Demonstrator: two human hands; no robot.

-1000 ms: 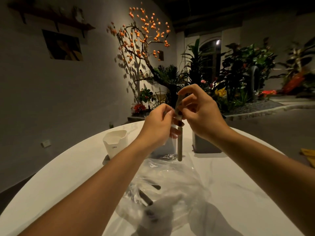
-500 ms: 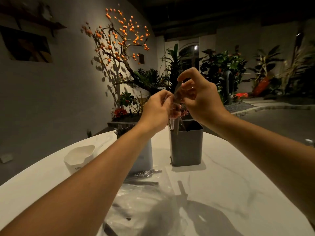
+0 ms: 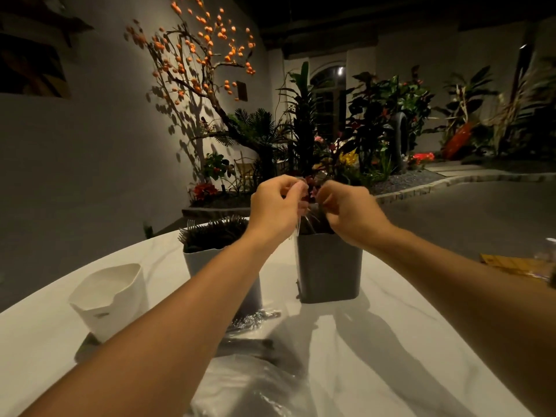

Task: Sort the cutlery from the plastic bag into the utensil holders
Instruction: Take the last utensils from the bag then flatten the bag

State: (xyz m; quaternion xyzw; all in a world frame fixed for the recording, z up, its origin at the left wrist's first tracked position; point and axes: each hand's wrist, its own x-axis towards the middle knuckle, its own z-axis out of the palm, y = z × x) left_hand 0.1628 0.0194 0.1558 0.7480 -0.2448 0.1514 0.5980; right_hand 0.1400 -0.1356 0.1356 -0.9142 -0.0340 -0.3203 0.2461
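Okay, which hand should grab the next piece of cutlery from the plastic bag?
Probably the right hand. Its fingers look empty above the dark holder, while the left hand pinches what looks like a clear wrapper. The bag lies near, between both arms.

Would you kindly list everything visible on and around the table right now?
Dark grey holder: one, table centre, below both hands.
Light grey holder: one, left of the dark one, full of dark forks.
White container: one, table left.
Plastic bag: one, clear, near edge, dark cutlery inside.
Table: one, white marbled.
Yellow item: one, far right, unclear.
Plants: many, green, background.
Orange-fruited branch: one, against wall.
Left hand: pinching a thin clear wrapper.
Right hand: fingers curled over dark holder; grip contents unclear.
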